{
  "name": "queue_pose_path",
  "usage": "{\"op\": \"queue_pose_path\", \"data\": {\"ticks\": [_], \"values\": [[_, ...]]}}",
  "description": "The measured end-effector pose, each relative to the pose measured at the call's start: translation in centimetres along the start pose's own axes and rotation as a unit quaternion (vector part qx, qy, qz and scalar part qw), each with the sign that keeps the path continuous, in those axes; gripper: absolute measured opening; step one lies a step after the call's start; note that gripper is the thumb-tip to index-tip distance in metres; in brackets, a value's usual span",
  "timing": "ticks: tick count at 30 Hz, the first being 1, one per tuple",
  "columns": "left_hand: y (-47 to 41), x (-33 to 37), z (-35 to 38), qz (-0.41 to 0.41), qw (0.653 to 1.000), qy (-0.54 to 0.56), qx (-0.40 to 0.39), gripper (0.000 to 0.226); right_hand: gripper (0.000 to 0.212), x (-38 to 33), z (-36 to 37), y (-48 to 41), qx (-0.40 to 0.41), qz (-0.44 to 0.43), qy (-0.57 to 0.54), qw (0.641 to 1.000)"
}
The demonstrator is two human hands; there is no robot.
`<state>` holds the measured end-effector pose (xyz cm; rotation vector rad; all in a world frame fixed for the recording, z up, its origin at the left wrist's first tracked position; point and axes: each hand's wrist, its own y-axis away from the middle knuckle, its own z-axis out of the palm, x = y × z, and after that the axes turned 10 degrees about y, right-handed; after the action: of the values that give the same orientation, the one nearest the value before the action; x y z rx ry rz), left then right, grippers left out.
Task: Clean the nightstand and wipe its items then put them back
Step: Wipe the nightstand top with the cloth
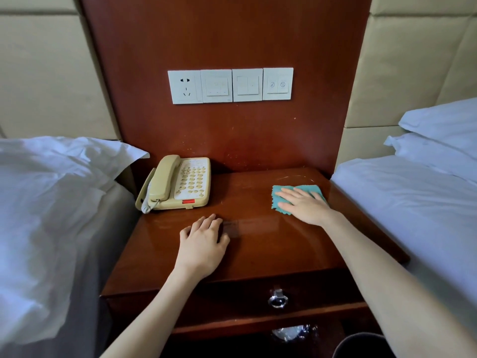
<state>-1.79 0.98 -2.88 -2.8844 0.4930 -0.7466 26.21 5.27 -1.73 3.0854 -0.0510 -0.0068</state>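
Right hand (302,205) pressing teal cloth (278,189) near right rear corner of nightstand (271,244), fingers (289,193) flat, left hand (204,240) resting mid-front, fingers loosely curled, empty, telephone (178,184) at left rear corner

Desk (271,244) between left bed (51,215) and right bed (413,202).
On the desk at back left, phone (191,184), handset (165,177) along its left side; well apart to the right, near the right edge, cloth (280,191) flat under the right grip (302,205), palm down; before the phone at front centre, left grip (204,241) resting on the desk. Behind and above, on the wall panel (232,34), row of switches (230,85). Under the desk top, drawer (219,303) with handle (278,298) right of centre; lower still, at right, bin (361,344). At the head of the right bed, stacked pillows (444,125).
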Motion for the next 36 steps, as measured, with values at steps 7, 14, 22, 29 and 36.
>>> {"op": "queue_pose_path", "data": {"ticks": [7, 14, 22, 29, 36], "values": [[-0.3, 0.0, -0.2, -0.004, 0.999, 0.034, 0.002, 0.049, 0.052, 3.0, -0.1, 1.1, 0.0, 0.148, 0.015, 0.989], [-0.1, -2.6, -3.4, 0.018, 0.991, 0.129, 0.023, 0.039, 0.058, -5.1, -0.8, 0.1, -0.007, 0.053, -0.007, 0.999], [0.3, -7.1, -5.1, 0.089, 0.992, -0.031, -0.085, 0.047, 0.054, -11.5, -0.3, 0.6, -0.032, -0.109, -0.011, 0.993], [0.3, -7.4, -4.4, 0.098, 0.993, -0.016, -0.056, 0.047, 0.053, -10.5, -0.2, 0.2, -0.007, 0.008, 0.012, 1.0], [0.1, -7.7, -4.2, 0.106, 0.993, -0.015, -0.045, 0.046, 0.053, -12.8, -0.4, 2.1, -0.018, -0.068, 0.007, 0.997]]}}
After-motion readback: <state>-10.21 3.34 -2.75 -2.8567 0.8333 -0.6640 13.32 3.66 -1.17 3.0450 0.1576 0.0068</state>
